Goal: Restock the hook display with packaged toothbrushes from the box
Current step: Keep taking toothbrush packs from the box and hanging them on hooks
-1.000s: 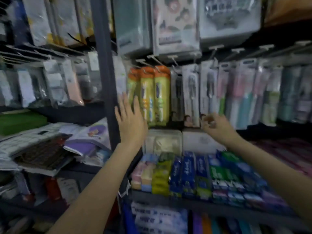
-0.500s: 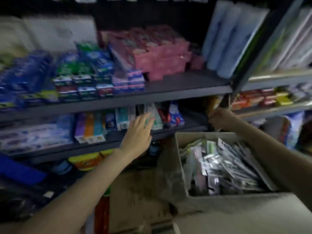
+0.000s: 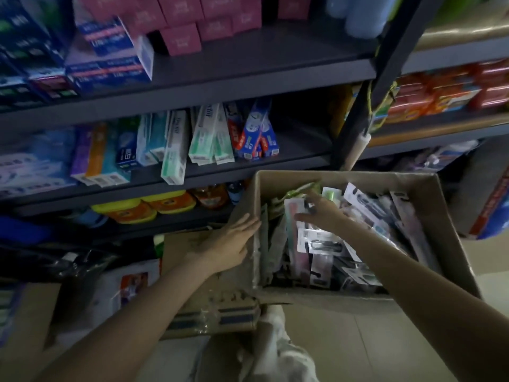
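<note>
Left hand (image 3: 231, 245) lies flat against the box (image 3: 446, 216); right hand (image 3: 321, 213) seemingly pinches a toothbrush pack (image 3: 294, 206).

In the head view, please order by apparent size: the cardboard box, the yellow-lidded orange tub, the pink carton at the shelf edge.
1. Cardboard box, clearly largest.
2. Yellow-lidded orange tub and pink carton look about alike; the carton sits farther away, so I cannot rank them.

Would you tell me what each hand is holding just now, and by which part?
Left hand lies flat on the brown cardboard box wall, gripping nothing. Right hand reaches among the packaged toothbrushes; whether it grips one cannot be told.
</note>
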Motion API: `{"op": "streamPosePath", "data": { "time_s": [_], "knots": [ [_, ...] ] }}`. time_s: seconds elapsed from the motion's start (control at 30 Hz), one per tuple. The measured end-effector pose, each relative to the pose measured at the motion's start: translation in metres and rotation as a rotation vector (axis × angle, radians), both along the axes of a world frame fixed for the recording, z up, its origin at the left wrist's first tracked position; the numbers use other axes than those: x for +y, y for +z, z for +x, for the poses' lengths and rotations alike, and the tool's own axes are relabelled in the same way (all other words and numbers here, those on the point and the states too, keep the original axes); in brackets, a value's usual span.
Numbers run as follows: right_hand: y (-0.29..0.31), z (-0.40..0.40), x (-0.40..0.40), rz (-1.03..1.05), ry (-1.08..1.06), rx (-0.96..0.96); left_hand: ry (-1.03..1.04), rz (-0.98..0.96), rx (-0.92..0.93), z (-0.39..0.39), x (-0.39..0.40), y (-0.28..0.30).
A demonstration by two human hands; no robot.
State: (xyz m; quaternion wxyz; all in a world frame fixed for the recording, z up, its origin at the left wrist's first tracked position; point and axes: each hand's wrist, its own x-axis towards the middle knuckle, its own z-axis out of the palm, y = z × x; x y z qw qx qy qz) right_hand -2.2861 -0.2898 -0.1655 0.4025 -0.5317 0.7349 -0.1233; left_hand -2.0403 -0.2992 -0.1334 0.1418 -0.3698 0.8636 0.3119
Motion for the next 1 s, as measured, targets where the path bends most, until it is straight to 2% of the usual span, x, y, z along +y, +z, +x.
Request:
{"op": "streamPosePath", "data": {
  "time_s": [0.2, 0.27, 0.37, 0.47, 0.53, 0.6, 0.67, 0.77, 0.83, 0.9, 0.97, 1.0],
  "knots": [
    [-0.028, 0.02, -0.008, -0.015, -0.127, 0.028, 0.03, 0.042, -0.026, 0.0, 0.003, 0.006],
    [-0.017, 0.008, -0.008, -0.097, -0.296, -0.156, 0.048, 0.047, -0.024, -0.003, 0.0, 0.012],
    [0.028, -0.033, -0.008, -0.279, -0.63, -0.414, 0.139, 0.072, -0.013, -0.016, -0.005, 0.026],
    [0.072, -0.075, 0.005, -0.401, -0.79, -0.569, 0.198, -0.012, 0.0, -0.034, -0.007, 0.034],
    [0.089, -0.089, 0.021, -0.437, -0.862, -0.767, 0.236, -0.053, 0.067, -0.051, -0.006, 0.035],
    [0.092, -0.093, 0.039, -0.436, -0.841, -0.931, 0.365, 0.089, 0.195, -0.07, -0.004, 0.037],
    [0.085, -0.085, 0.055, -0.322, -0.736, -0.932, 0.555, 0.366, 0.369, -0.089, -0.003, 0.042],
    [0.065, -0.061, 0.069, -0.136, -0.547, -1.034, 0.762, 0.638, 0.656, -0.106, -0.004, 0.049],
    [0.054, -0.049, 0.068, -0.097, -0.446, -0.985, 0.895, 0.687, 0.794, -0.107, -0.008, 0.051],
    [0.045, -0.048, 0.058, -0.143, -0.356, -0.796, 0.944, 0.614, 0.804, -0.102, -0.013, 0.052],
    [0.03, -0.056, 0.042, -0.197, -0.156, -0.362, 0.931, 0.521, 0.753, -0.091, -0.017, 0.054],
    [0.02, -0.06, 0.036, -0.145, 0.017, -0.099, 0.92, 0.472, 0.714, -0.084, -0.019, 0.055]
  ]
}}
